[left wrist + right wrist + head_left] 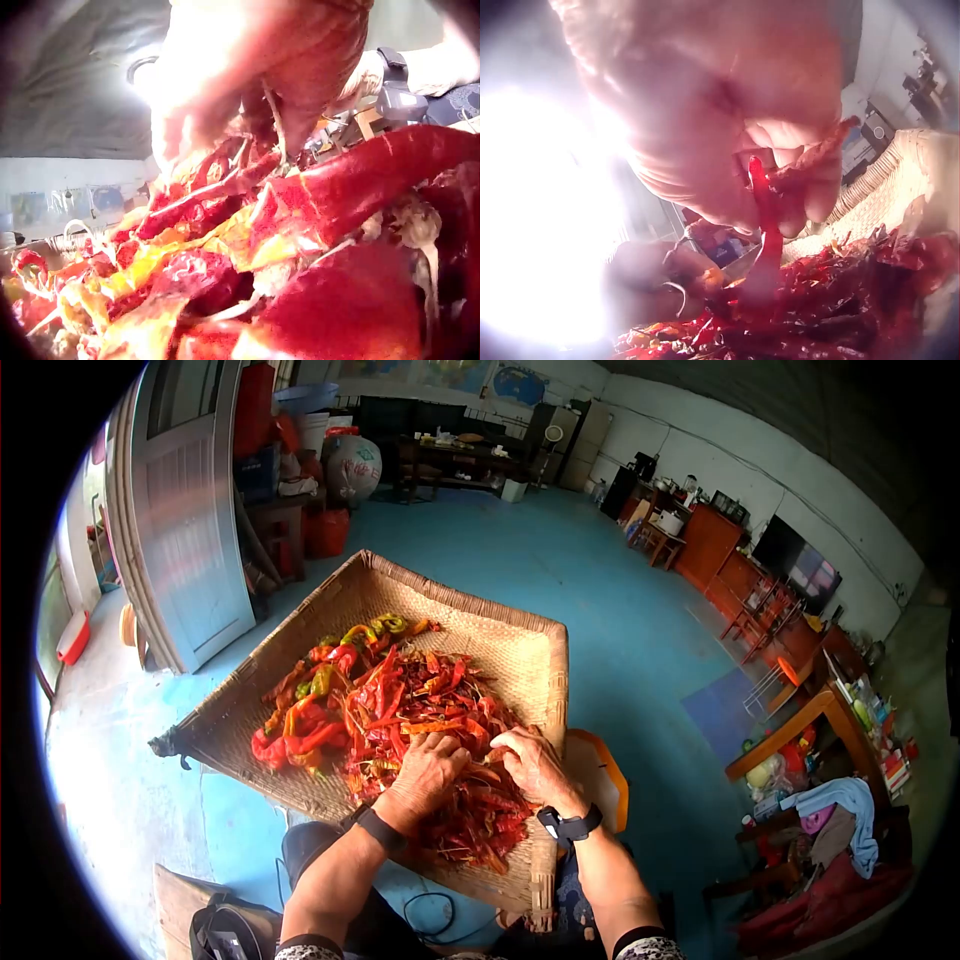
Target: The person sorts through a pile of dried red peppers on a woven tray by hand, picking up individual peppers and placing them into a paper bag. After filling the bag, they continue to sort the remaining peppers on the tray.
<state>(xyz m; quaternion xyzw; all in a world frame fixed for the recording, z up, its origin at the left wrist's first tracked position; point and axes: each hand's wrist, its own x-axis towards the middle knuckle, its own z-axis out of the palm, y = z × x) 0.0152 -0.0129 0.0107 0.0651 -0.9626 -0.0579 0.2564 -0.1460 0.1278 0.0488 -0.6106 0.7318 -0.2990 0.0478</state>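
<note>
Now both hands are down in a big heap of red peppers (475, 705), which lies near the middle of the head view in a woven tray (495, 600). The left hand (425, 775) is just below the middle of the frame. Its fingers are bent down and nearly closed, and they have hold of some dry red peppers, with a thin stem (274, 116) showing by them in the left wrist view. The right hand (540, 768) is just beside it, a bit to the right. Its fingers are curled in, and in the right wrist view they hold a wrinkled pepper (814, 155). A bright red pepper (766, 251) stands up by the fingertips there, and I cannot tell if they hold it too.

On the left side of the heap, fat, shiny peppers (305, 732) lie in a bunch, and some yellow and green ones (378, 630) sit above them. A white thing with an orange edge (600, 780) is at the right of the tray. The floor (460, 530) is blue. A tall door (195, 530) is at the upper left, and a black TV (790, 555) is at the upper right
</note>
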